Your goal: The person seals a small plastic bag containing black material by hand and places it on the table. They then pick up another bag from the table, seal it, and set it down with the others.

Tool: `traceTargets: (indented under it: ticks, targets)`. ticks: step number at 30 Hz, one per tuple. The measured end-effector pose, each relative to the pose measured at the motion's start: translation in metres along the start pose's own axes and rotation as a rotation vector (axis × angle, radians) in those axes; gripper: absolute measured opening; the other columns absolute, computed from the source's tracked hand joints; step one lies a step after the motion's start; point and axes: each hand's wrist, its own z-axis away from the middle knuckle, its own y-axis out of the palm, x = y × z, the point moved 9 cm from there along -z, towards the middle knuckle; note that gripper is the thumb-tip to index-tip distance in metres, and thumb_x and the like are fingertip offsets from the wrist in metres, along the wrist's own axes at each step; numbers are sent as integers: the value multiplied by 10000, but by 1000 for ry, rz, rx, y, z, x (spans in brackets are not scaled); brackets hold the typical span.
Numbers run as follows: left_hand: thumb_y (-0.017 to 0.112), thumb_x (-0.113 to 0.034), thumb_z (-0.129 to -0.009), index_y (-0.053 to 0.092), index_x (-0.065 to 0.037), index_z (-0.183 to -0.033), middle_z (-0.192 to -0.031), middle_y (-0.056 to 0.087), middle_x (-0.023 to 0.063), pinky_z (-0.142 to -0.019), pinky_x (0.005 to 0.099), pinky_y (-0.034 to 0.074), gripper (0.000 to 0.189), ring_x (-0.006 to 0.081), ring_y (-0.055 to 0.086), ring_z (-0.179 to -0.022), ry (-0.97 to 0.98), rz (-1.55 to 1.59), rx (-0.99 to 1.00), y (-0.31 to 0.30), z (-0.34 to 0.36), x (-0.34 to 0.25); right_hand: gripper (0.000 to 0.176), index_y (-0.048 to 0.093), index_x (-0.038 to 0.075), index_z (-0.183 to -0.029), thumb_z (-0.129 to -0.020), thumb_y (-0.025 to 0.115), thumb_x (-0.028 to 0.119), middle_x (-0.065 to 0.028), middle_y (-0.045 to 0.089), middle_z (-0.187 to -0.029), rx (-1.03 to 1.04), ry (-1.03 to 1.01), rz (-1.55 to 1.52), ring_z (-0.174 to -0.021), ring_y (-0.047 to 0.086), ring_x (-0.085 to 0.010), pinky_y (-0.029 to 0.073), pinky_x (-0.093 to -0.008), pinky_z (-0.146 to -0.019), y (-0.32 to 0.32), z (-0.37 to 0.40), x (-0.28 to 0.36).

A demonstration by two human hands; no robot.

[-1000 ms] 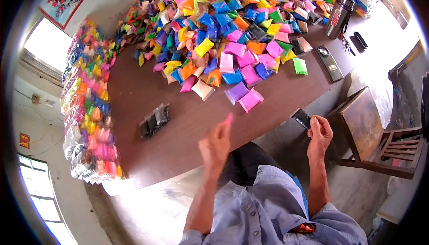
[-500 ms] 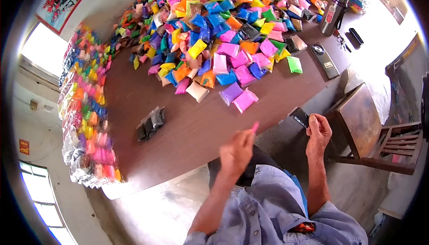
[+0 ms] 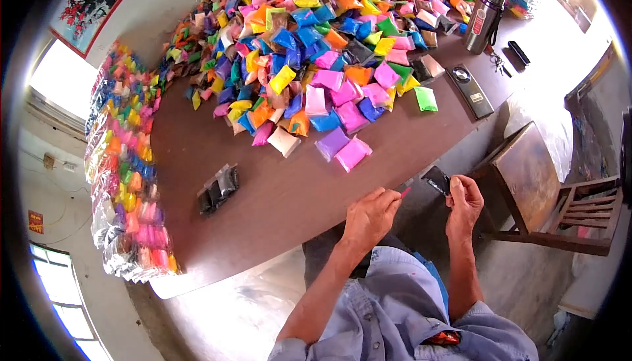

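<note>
My right hand [image 3: 465, 204] pinches a small black packet [image 3: 435, 180] by its edge, just off the front edge of the table. Closed around a small pink stick-like piece [image 3: 405, 192], my left hand [image 3: 370, 217] is beside the table edge, with the pink tip pointing toward the packet. A narrow gap separates the tip from the packet. On the table ahead lie a bright pink packet [image 3: 353, 154] and a purple packet [image 3: 332, 143], at the front of a large heap of coloured packets [image 3: 316, 45]. Several black packets [image 3: 218, 188] lie together further left.
Bagged packets [image 3: 131, 183] are stacked along the table's left side. A steel flask [image 3: 484, 20], keys [image 3: 500, 66], a black case [image 3: 519, 53] and a flat metallic box [image 3: 470, 91] lie at the right. A wooden stool [image 3: 526, 170] stands to my right.
My left hand has moved right and slightly forward, bringing the pink piece closer to the black packet. My right hand still holds the packet. The whole view has shifted slightly.
</note>
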Motion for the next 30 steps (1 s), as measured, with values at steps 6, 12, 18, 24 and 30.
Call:
traceTargets:
  ticks: [6,12,18,24,30]
  targets:
    - [746,-156,-943,749,-110,-994,-940,756,101,-723,447,580,69,354,729,-840,-275,19,-186,-41,15,38,107,755,29,-1030,-998,748,130,39,639,-764,-15,47,-63,-608,509,-38,376,-206,-545,-1,3,-6]
    - [740,-169,-950,737,-117,-972,-883,737,120,-671,457,568,56,359,723,-776,-164,-207,-260,-45,2,46,104,755,31,-1029,-994,752,129,37,649,-771,18,62,-95,-611,518,-43,383,-207,-545,6,6,-7]
    - [756,-174,-951,748,-72,-1000,-869,725,133,-685,415,557,113,339,718,-791,5,-6,27,6,3,-1,104,754,31,-1030,-994,751,128,41,641,-762,-11,53,-71,-617,515,-38,388,-211,-545,1,6,-4]
    - [763,-143,-951,757,-66,-1010,-875,751,140,-644,370,559,96,297,743,-755,-191,-70,-223,-39,10,38,94,751,30,-1030,-992,746,116,37,639,-767,7,91,-114,-620,515,-47,393,-223,-548,-1,6,-9]
    - [677,-97,-935,696,-148,-1049,-840,634,84,-673,457,548,126,317,669,-776,94,-280,-41,-10,23,11,83,753,45,-1026,-996,738,121,48,628,-794,-60,115,-78,-632,515,-38,396,-212,-555,1,8,-17]
